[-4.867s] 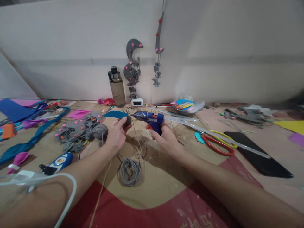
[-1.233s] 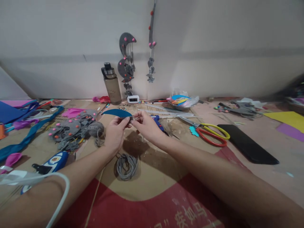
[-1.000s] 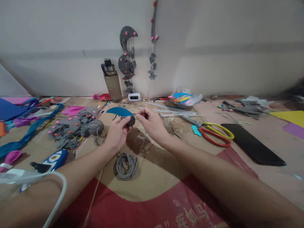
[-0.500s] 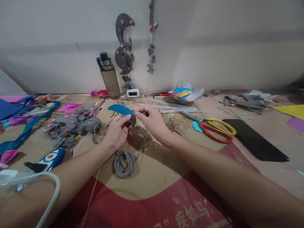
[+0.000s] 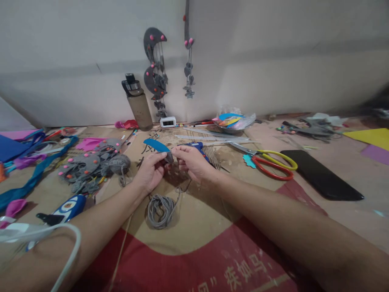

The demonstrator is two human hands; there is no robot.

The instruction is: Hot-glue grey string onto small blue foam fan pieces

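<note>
My left hand (image 5: 150, 172) is closed, thumb and fingers pinching a small dark grey piece (image 5: 169, 158) together with a curved blue strip (image 5: 156, 145) that points up to the left. Close against it, the thumb and forefinger of my right hand (image 5: 194, 163) are pinched together at the grey piece's right edge. A strand of grey cord rises to my right hand from a loose coil of cord (image 5: 161, 211) on the cardboard below. The fingertips hide the exact grip. Behind my right hand lies a blue glue gun (image 5: 197, 147), partly covered.
Scissors (image 5: 272, 164) and a black phone (image 5: 322, 174) lie to the right. Grey felt pieces with pompoms (image 5: 88, 162) and a yarn ball (image 5: 119, 164) are left. A bottle (image 5: 139, 107), a small clock (image 5: 168, 122) and a filled bowl (image 5: 234, 128) stand by the wall. A white cable (image 5: 74, 243) crosses my left forearm.
The view has shifted slightly. My hands stay together at the grey piece, and the right hand has turned and drawn in a little, showing more of the blue glue gun behind it.
</note>
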